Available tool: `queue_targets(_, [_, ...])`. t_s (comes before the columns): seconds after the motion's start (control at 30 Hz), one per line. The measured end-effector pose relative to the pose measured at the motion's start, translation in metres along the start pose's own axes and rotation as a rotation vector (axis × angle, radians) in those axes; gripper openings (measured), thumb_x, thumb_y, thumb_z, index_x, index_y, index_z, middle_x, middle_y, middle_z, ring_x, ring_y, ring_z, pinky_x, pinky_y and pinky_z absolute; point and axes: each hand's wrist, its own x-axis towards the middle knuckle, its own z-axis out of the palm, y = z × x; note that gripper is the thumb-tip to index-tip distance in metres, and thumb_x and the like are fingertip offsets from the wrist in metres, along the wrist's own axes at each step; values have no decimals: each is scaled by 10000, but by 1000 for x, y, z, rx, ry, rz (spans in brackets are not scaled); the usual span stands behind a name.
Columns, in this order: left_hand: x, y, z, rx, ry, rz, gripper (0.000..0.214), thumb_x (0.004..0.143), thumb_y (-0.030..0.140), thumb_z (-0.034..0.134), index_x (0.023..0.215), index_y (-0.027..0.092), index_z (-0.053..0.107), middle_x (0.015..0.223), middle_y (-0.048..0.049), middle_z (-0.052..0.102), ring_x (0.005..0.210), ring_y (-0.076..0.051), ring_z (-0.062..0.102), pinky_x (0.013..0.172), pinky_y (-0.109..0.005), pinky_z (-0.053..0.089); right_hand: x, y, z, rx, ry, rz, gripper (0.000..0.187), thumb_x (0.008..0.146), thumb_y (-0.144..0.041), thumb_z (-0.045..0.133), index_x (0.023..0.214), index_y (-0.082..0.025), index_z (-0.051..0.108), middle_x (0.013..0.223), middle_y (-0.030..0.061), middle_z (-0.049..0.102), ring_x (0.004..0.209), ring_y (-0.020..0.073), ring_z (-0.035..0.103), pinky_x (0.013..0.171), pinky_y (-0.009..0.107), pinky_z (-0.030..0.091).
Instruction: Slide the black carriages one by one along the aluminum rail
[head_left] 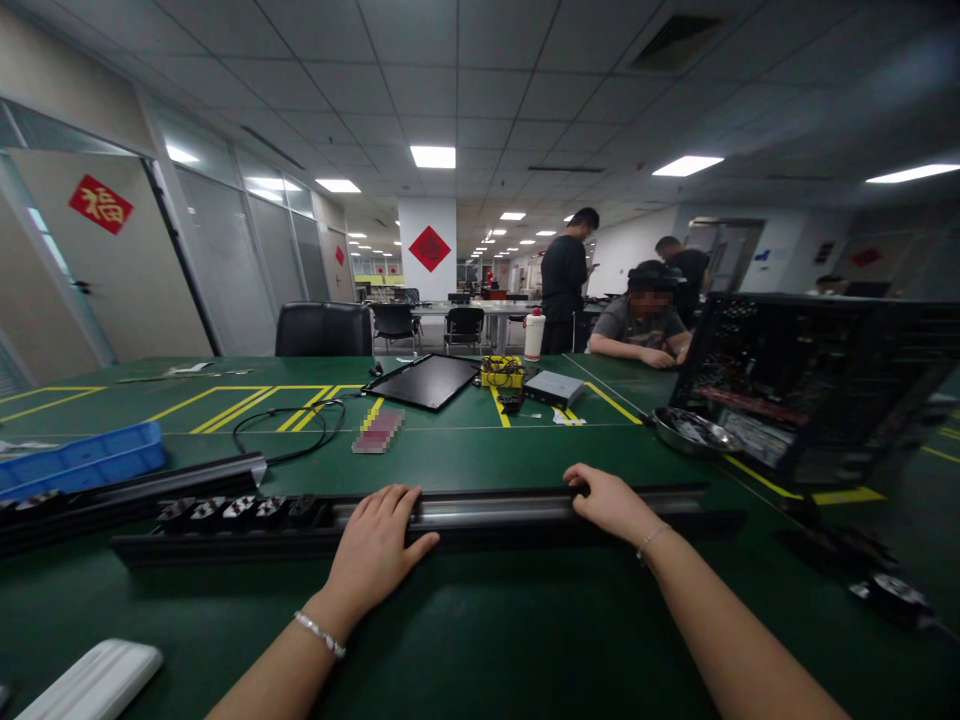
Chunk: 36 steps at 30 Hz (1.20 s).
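A long black metal channel (495, 540) with a shiny inner strip lies crosswise on the green table in front of me. At its left end sit several black-and-white socket modules (240, 508) in a row. My left hand (379, 545) rests across the channel just right of the modules, its fingers stretched out and its thumb apart. Farther right, my right hand (611, 502) curls its bent fingers over the channel's far edge. The tips of the right fingers are partly hidden.
A second black channel (150, 490) and a blue bin (90, 460) lie at left. Behind are a cable (300, 450), a dark panel (427, 380) and a grey box (553, 387). At right stand a metal bowl (694, 435) and an open computer case (795, 390). A person (641, 325) sits opposite.
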Motion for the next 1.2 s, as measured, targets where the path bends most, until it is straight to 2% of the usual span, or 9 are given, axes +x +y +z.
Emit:
queue_targets(0.2, [0, 1, -1, -13, 7, 2, 565, 807, 557, 430, 1234, 193, 499, 1232, -102, 564, 1148, -254, 492, 991, -424, 358, -6, 9, 5, -135, 154, 53, 392, 691, -284, 524, 1058, -155, 574, 1043, 105, 609, 1005, 232, 544, 879, 320, 387])
queue_targets(0.33, [0, 2, -2, 11, -5, 3, 569, 809, 554, 431, 1237, 185, 493, 1231, -100, 561, 1146, -255, 487, 992, -417, 356, -15, 19, 7, -203, 228, 78, 415, 732, -469, 499, 967, -142, 598, 977, 123, 621, 971, 257, 549, 884, 357, 376])
queue_targets(0.43, [0, 2, -2, 13, -6, 3, 564, 810, 548, 431, 1238, 186, 489, 1237, -99, 556, 1151, -256, 482, 992, -412, 352, -21, 22, 10, -213, 274, 75, 443, 754, -523, 457, 954, -154, 599, 984, 112, 625, 976, 257, 548, 913, 389, 347])
queue_targets(0.67, [1, 2, -3, -6, -16, -8, 579, 800, 568, 432, 1241, 199, 491, 1247, -99, 554, 1155, -258, 484, 997, -421, 345, -21, 22, 14, -198, 287, 100, 413, 750, -516, 457, 968, -193, 592, 1044, 79, 627, 1031, 247, 529, 936, 407, 312])
queue_targets(0.87, [1, 3, -4, 3, -13, -10, 592, 803, 573, 420, 1245, 185, 493, 1243, -104, 557, 1154, -263, 483, 989, -425, 358, -21, 22, 13, -188, 304, 113, 429, 744, -490, 464, 1032, -193, 578, 1107, 87, 611, 1073, 249, 516, 961, 417, 296])
queue_targets(1.2, [1, 1, -2, 3, -18, -7, 602, 809, 580, 402, 1252, 180, 485, 1248, -106, 554, 1161, -261, 481, 995, -429, 350, -22, 22, 12, -167, 292, 114, 427, 759, -442, 451, 1106, -213, 546, 1085, 77, 615, 1066, 242, 521, 967, 415, 299])
